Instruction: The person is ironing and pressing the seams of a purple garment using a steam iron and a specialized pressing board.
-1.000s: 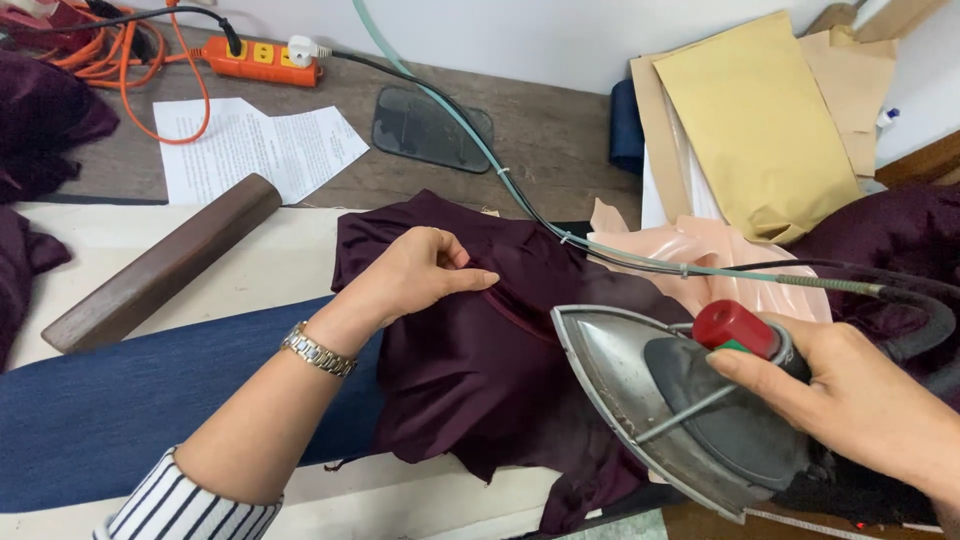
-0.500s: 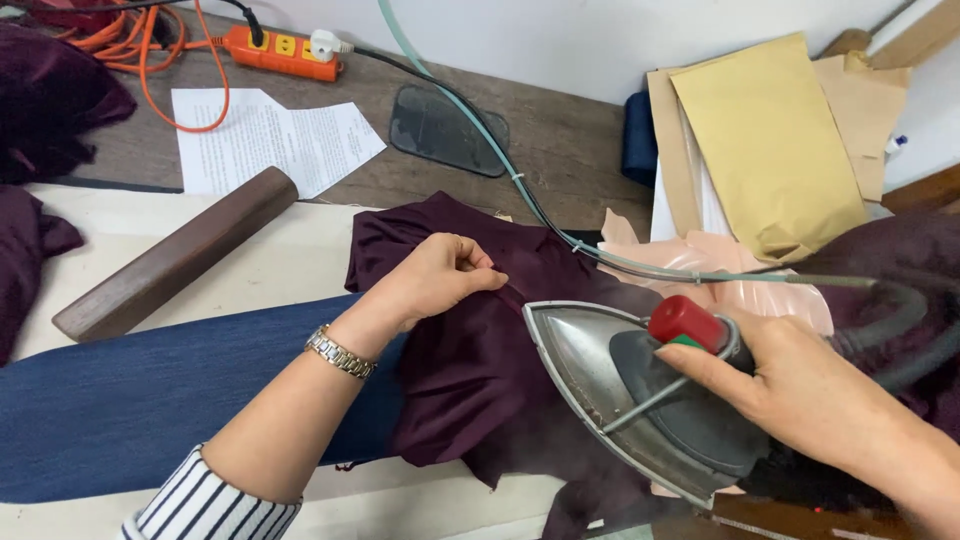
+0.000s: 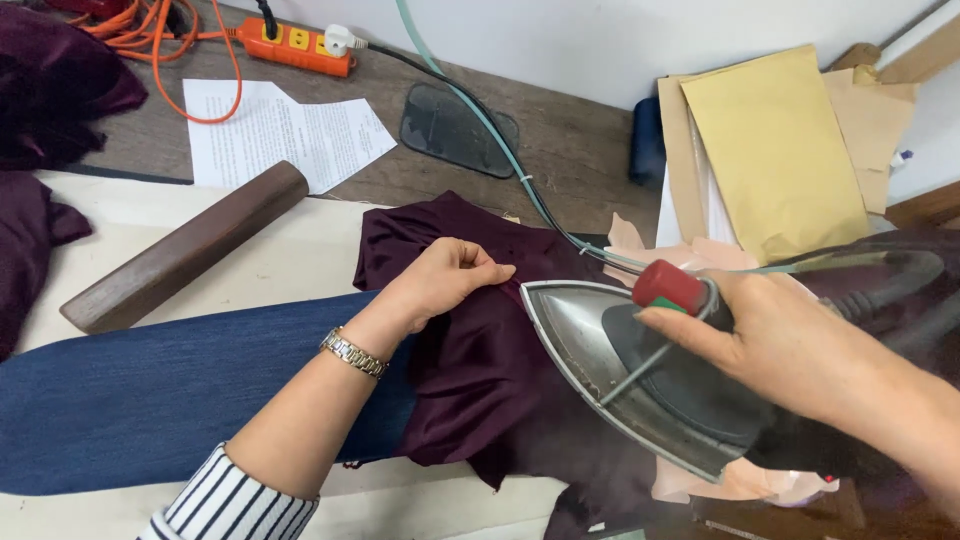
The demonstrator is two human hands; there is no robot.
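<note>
My left hand, with a metal watch on its wrist, pinches a fold of the dark maroon satin fabric that lies on the padded board. My right hand grips the handle of a steel steam iron with a red knob. The iron is tilted, its pointed tip close to the left hand's fingers, its sole over the maroon fabric. A blue denim piece lies under my left forearm.
A dark wooden block lies on the cream board at left. Behind are a printed paper sheet, an orange power strip, a grey iron rest, the iron's hose, brown paper patterns and more maroon cloth.
My left hand has gone from lying flat on the fabric to pinching a fold. The iron has come nearer the left hand, its tip now close to the fingers.
</note>
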